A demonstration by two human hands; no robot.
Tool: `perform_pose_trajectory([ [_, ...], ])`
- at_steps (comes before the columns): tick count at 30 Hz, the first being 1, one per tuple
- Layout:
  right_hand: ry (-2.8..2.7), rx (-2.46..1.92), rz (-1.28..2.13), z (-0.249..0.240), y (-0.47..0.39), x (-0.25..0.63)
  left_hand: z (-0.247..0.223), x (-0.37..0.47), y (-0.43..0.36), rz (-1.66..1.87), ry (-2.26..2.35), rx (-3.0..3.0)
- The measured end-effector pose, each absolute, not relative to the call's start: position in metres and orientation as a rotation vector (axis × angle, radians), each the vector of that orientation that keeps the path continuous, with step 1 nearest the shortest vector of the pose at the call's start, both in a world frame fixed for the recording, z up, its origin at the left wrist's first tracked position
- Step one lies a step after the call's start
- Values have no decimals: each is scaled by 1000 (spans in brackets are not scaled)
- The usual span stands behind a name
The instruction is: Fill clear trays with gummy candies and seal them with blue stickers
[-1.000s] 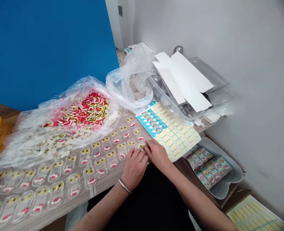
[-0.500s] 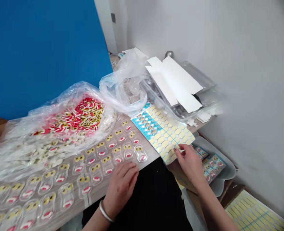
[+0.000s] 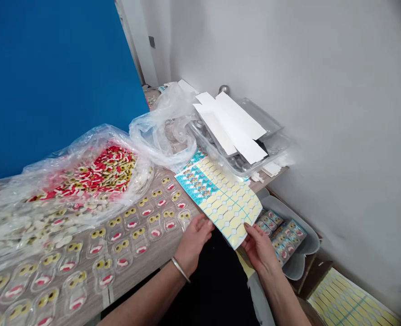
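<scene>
A sheet of stickers [image 3: 222,199] lies on the table with its near end hanging past the edge. Most of it is yellow backing with cut-outs; a blue printed strip remains on the left. My right hand [image 3: 260,246] pinches its near right corner between thumb and fingers. My left hand [image 3: 195,237] is by the table edge, left of the sheet, fingers loosely stretched towards it and apparently holding nothing. Rows of clear plastic blister shells [image 3: 122,251] with yellow eye-shaped and red-and-white mouth-shaped pieces cover the table to its left. The nearest shell [image 3: 184,217] is partly behind my left hand.
An open clear plastic bag [image 3: 85,181] of loose pieces lies on the left. Behind the sheet stands a clear tray [image 3: 217,156] with white card strips [image 3: 234,122] on top. Below right are a bin [image 3: 300,258] of filled packs and another sticker sheet [image 3: 351,299].
My left hand has moved right and up from the shells towards the sheet. My right hand keeps its pinch on the corner, which now bends up more. The view has shifted slightly.
</scene>
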State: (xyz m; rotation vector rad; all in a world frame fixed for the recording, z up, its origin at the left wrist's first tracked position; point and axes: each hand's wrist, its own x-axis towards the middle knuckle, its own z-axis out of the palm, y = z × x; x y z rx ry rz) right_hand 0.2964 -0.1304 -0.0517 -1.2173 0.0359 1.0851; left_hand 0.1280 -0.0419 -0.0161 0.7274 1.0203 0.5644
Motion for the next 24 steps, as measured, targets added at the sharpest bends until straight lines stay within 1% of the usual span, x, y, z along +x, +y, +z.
perform_pose_trajectory([
  [3, -121, -1379, 1243, -49, -150, 294, -20, 144, -26, 750, 1070, 704],
  [5, -390, -1644, 1338, -45, -163, 298, -21, 149, -16, 781, 1117, 709],
  [6, -571, -1774, 1316, -41, -165, 301, -21, 150, -12, 780, 1131, 720],
  [8, -943, -1909, 1119, -27, -159, 307, -20, 150, -8, 779, 1152, 736],
  [9, -1104, -1895, 987, -18, -150, 308, -20, 149, -7, 778, 1164, 744],
  [12, -1473, -1705, 699, 6, -102, 302, -19, 148, -6, 783, 1181, 763],
  [14, -1606, -1656, 612, 18, -68, 291, -19, 147, -4, 788, 1176, 774],
  [16, -1676, -1641, 537, 30, -46, 281, -20, 147, -1, 790, 1183, 777],
  [19, -1678, -1607, 469, 48, -43, 288, -20, 147, 3, 779, 1200, 755],
  [22, -1331, -1849, 315, 52, -57, 332, -17, 147, 6, 752, 1199, 737],
  [24, -1104, -2083, 204, 37, -61, 375, -15, 148, 8, 719, 1199, 742],
])
